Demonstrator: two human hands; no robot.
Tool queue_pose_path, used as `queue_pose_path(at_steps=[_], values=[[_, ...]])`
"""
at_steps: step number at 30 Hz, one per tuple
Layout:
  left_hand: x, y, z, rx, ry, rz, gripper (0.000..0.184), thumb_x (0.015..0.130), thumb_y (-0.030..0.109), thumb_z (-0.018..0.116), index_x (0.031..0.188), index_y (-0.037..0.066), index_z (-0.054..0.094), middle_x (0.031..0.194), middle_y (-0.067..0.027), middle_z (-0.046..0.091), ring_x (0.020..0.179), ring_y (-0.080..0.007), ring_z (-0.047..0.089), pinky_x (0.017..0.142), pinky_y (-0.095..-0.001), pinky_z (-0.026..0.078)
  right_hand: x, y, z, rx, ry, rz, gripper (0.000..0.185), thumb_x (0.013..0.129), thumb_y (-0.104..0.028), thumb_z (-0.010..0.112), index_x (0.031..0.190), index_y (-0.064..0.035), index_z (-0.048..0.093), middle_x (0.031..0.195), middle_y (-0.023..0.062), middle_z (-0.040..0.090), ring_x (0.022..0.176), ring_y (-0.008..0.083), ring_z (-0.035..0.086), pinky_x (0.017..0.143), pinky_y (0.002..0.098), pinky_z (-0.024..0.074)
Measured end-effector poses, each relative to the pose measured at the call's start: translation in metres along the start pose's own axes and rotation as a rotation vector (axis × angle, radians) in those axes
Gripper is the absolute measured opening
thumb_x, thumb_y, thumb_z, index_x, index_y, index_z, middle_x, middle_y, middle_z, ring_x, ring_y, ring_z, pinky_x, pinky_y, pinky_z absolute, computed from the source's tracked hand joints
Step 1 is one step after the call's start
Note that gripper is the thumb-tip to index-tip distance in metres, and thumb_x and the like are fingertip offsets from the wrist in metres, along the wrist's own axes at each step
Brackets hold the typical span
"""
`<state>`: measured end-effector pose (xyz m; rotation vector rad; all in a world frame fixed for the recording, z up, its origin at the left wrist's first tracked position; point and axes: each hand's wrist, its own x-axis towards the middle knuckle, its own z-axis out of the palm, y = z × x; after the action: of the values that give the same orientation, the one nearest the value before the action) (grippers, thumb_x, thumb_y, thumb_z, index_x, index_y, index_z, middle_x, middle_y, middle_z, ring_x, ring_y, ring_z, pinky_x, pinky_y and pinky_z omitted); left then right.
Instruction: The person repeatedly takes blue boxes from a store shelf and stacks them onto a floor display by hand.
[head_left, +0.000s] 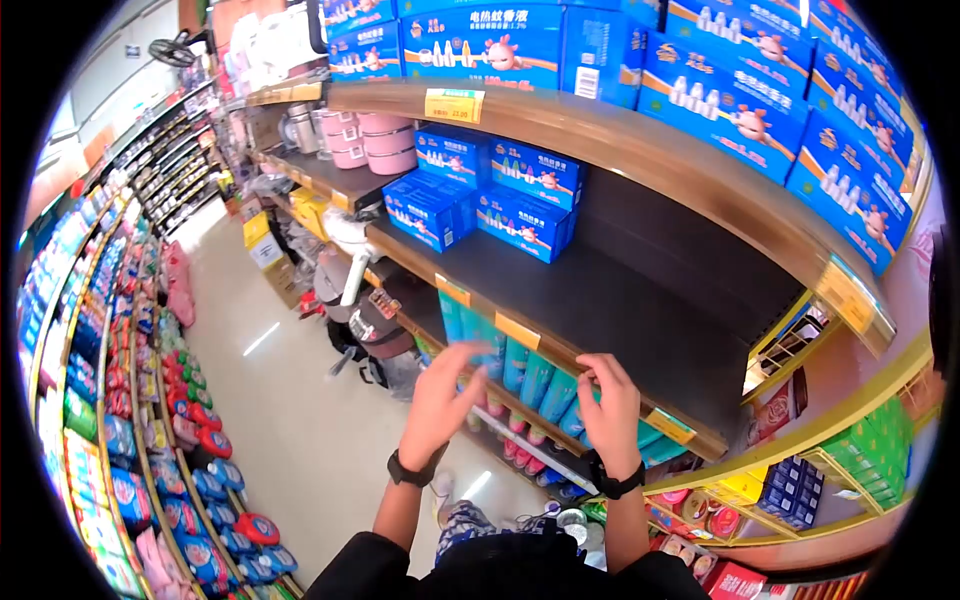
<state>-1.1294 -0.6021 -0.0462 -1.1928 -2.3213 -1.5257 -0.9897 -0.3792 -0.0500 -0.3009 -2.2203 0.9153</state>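
Note:
My left hand (pixel 442 398) is in front of the shelf edge, fingers stretched and slightly blurred, holding nothing. To its right, my right hand (pixel 610 408) is raised near the same edge, its fingers bent loosely and apart from the thumb, also holding nothing. Both wrists wear black bands. Beyond my hands is a dark shelf board (pixel 630 290). On its left part stand several blue boxes (pixel 520 222) printed with Chinese lettering and small bottles, stacked in two layers. Teal bottles or tubes (pixel 537 378) line the shelf below, partly hidden by my hands.
More blue boxes (pixel 735 85) fill the upper shelf (pixel 640 135). Pink containers (pixel 388 142) stand further left. An aisle floor (pixel 240 400) runs left, bordered by packed shelves of packaged goods (pixel 125 440). A curved yellow-edged rack (pixel 800 440) stands close on my right.

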Motion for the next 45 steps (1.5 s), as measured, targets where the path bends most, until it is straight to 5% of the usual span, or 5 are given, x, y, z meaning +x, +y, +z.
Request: queue_pose_path(at_steps=[9,14,22,34,45], values=[[0.153,-0.099,-0.010,-0.011,0.060,0.150,0.031,0.098,0.009,0.069,0.128,0.005,0.067,0.143,-0.0152,0.066,0.126,-0.0394,0.065,0.105,-0.0469,0.054,0.089,-0.012,0.101,-0.291,0.216,0.085,0.037,0.097,0.000,0.067,0.134,-0.0042,0.066,0.121,0.0161,0.069,0.098,0.0300,0.073,0.084,0.0406,0.0590],[0.211,-0.134,0.004,0.014,0.015,0.276,0.040,0.096,0.008,0.072,0.135,0.004,0.064,0.164,-0.0195,0.049,0.140,-0.0447,0.055,0.113,-0.0494,0.049,0.134,-0.009,0.149,-0.394,0.189,0.206,0.077,0.095,-0.007,0.068,0.166,-0.0096,0.038,0.143,0.0275,0.060,0.122,0.0479,0.066,0.097,0.0529,0.0577],[0.246,-0.174,0.021,-0.051,-0.052,0.281,0.046,0.095,0.010,0.074,0.139,0.007,0.062,0.177,-0.0228,0.030,0.149,-0.0494,0.044,0.120,-0.0549,0.042,0.192,0.000,0.177,-0.550,0.266,0.187,0.092,0.090,-0.006,0.070,0.172,-0.0115,0.029,0.155,0.0249,0.051,0.133,0.0503,0.059,0.101,0.0529,0.0576],[0.247,-0.180,0.022,-0.147,-0.049,0.279,0.047,0.096,0.008,0.073,0.141,0.007,0.061,0.179,-0.0264,0.022,0.154,-0.0531,0.040,0.123,-0.0566,0.038,0.199,0.019,0.192,-0.581,0.468,0.169,0.065,0.091,0.003,0.075,0.151,-0.0121,0.052,0.169,0.0282,0.042,0.146,0.0467,0.054,0.114,0.0456,0.0528],[0.252,-0.178,0.024,-0.157,-0.032,0.244,0.046,0.095,0.006,0.072,0.139,0.005,0.060,0.181,-0.0278,0.017,0.157,-0.0545,0.035,0.125,-0.0562,0.036,0.212,0.020,0.197,-0.507,0.547,0.142,0.043,0.094,0.000,0.078,0.130,-0.0058,0.054,0.151,0.0256,0.062,0.127,0.0460,0.067,0.098,0.0479,0.0575]])
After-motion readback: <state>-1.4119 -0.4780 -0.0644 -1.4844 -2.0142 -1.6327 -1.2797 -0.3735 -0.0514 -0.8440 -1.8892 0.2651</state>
